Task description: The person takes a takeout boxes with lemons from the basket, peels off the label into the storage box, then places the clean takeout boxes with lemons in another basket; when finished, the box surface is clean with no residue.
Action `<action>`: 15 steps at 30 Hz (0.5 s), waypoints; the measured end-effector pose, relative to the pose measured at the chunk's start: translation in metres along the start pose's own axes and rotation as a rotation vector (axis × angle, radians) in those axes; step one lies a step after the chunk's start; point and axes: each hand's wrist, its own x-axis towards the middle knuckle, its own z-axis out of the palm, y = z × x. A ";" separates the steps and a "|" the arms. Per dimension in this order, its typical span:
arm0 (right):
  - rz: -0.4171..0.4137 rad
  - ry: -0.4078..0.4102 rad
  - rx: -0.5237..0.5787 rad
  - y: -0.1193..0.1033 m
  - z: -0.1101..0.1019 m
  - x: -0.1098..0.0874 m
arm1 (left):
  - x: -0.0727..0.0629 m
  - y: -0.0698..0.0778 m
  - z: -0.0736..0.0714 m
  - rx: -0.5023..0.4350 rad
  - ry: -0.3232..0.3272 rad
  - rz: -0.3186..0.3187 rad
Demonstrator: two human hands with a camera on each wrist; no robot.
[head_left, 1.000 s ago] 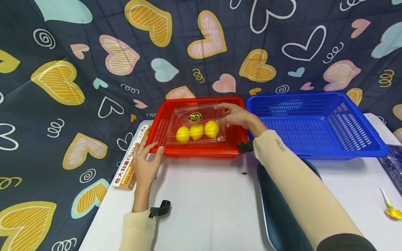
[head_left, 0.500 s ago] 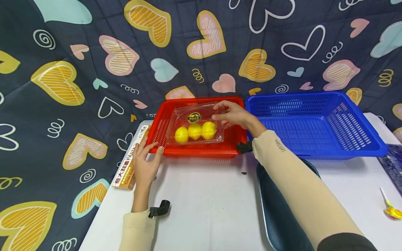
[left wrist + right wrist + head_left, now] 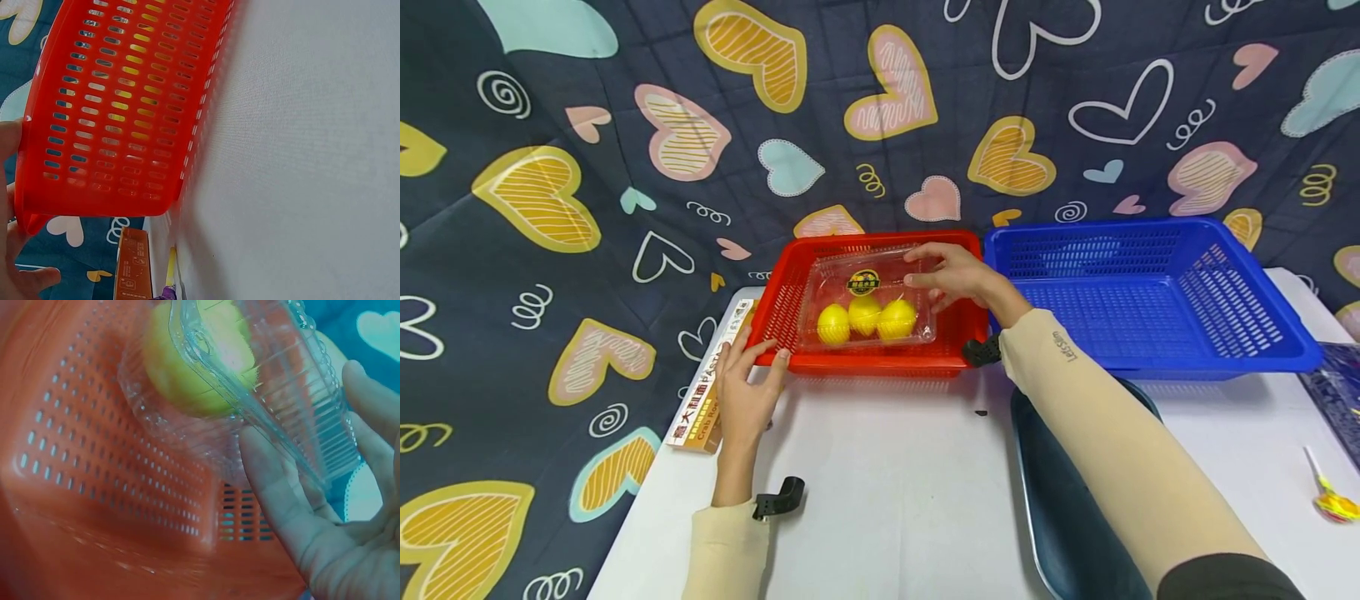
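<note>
A clear plastic fruit box [image 3: 842,275] with a black and gold label lies inside the red basket [image 3: 865,363]. Through its wall show three yellow lemons [image 3: 865,314], grouped along the near side. My right hand [image 3: 958,275] holds the box at its right end, thumb and fingers on either side of the edge; the right wrist view has a finger pressed against the box's seam [image 3: 250,403]. At the basket's near left corner, my left hand [image 3: 748,396] touches the rim with spread fingers. In the left wrist view those fingers [image 3: 9,139] meet the rim beside the perforated wall.
A blue basket [image 3: 1150,367] stands right of the red one. A dark tray [image 3: 1075,517] lies under my right forearm. A pasta box [image 3: 700,408] is beside my left hand. A lollipop [image 3: 1336,504] lies at far right. A heart-patterned cloth [image 3: 820,100] hangs behind.
My right hand has shifted slightly left with the fruit box. The lemons have rolled a little inside it, the right one leftward and nearer. My left hand stays on the rim.
</note>
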 end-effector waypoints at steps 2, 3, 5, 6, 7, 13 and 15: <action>0.003 0.022 -0.010 0.000 0.000 0.001 | 0.000 0.000 0.000 0.006 -0.001 -0.005; 0.005 0.034 -0.009 0.000 0.001 0.001 | 0.000 0.001 0.000 0.009 -0.001 -0.006; 0.005 0.053 0.003 0.000 0.000 0.001 | 0.000 0.001 0.000 0.009 -0.001 -0.007; 0.002 0.060 0.009 0.000 0.000 0.001 | 0.000 0.001 0.000 0.010 -0.002 -0.006; -0.007 0.065 0.015 0.000 -0.001 0.000 | 0.000 0.001 0.000 0.010 -0.001 -0.004; -0.079 0.095 0.033 0.000 -0.007 -0.006 | -0.001 0.001 0.000 0.014 -0.004 0.006; -0.098 0.103 0.037 0.000 -0.010 -0.008 | 0.000 0.001 0.000 0.018 -0.001 0.017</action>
